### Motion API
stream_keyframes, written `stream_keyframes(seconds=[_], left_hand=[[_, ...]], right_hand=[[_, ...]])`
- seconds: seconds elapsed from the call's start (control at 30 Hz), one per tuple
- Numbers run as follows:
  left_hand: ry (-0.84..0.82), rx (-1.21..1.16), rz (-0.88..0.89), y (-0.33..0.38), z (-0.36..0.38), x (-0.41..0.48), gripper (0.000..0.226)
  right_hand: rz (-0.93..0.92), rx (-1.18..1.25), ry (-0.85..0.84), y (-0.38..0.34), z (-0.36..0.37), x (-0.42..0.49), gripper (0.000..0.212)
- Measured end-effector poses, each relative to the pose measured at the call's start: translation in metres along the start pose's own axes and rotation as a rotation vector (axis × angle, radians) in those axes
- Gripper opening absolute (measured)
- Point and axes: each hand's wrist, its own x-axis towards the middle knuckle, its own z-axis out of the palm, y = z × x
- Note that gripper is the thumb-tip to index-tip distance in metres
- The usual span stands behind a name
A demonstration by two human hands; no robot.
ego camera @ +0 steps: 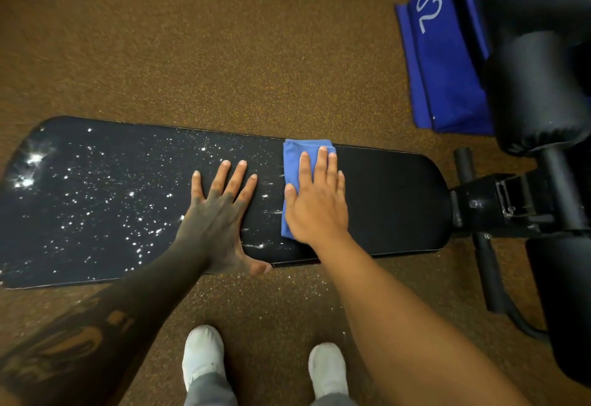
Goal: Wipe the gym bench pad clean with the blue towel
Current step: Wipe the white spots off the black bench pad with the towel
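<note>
A long black gym bench pad [393, 201] lies crosswise in front of me. Its left two thirds are speckled with white powder or droplets [96, 201]; the part right of the towel looks plain black. A folded blue towel [297, 162] lies flat on the pad near the middle. My right hand [316, 201] presses flat on the towel, fingers stretched out toward the far edge. My left hand [220, 214] rests flat on the bare pad just left of the towel, fingers spread, thumb over the near edge.
Brown speckled floor [224, 38] surrounds the bench. At the right are the black bench frame [499, 204] and black roller pads [537, 92]. A blue fabric item marked "02" [441, 54] lies at the upper right. My white shoes [204, 354] stand below the pad.
</note>
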Motion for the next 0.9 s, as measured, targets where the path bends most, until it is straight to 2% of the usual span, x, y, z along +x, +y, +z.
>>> stream_keyframes(seconds=[0.1, 0.2, 0.3, 0.5, 0.57, 0.63, 0.7, 0.73, 0.83, 0.87, 0.9], left_hand=[[0.004, -0.017, -0.005, 0.001, 0.000, -0.001, 0.164], [0.015, -0.040, -0.011, 0.001, 0.001, -0.002, 0.165], [0.007, -0.040, -0.020, 0.000, 0.000, -0.005, 0.166], [-0.016, -0.014, 0.011, -0.009, 0.000, -0.016, 0.162], [-0.018, -0.012, 0.019, -0.010, 0.002, -0.016, 0.161], [-0.014, -0.028, 0.021, -0.010, 0.002, -0.016, 0.160], [-0.014, -0.041, 0.023, -0.011, 0.002, -0.016, 0.159], [-0.013, -0.046, 0.019, -0.011, 0.002, -0.016, 0.159], [0.001, -0.057, -0.001, -0.014, 0.003, -0.017, 0.159], [-0.001, -0.055, -0.003, -0.015, 0.004, -0.017, 0.159], [-0.002, -0.053, -0.004, -0.016, 0.004, -0.017, 0.159]], right_hand=[[0.016, 0.021, 0.025, -0.003, 0.002, -0.008, 0.066], [-0.082, 0.015, 0.006, 0.001, 0.006, -0.043, 0.066], [-0.125, -0.004, -0.006, 0.012, 0.004, -0.027, 0.066], [0.179, 0.057, 0.046, -0.011, -0.006, 0.039, 0.067], [0.064, 0.049, 0.047, -0.020, -0.004, 0.028, 0.067], [-0.147, 0.016, 0.033, -0.017, -0.001, 0.017, 0.065], [-0.210, 0.008, 0.022, -0.006, -0.003, 0.022, 0.064], [-0.157, 0.018, 0.034, -0.004, -0.004, 0.027, 0.064], [0.183, 0.081, 0.085, -0.027, -0.002, 0.034, 0.065], [0.246, 0.124, 0.089, -0.041, -0.002, 0.034, 0.066], [0.233, 0.136, 0.093, -0.053, 0.001, 0.032, 0.066]])
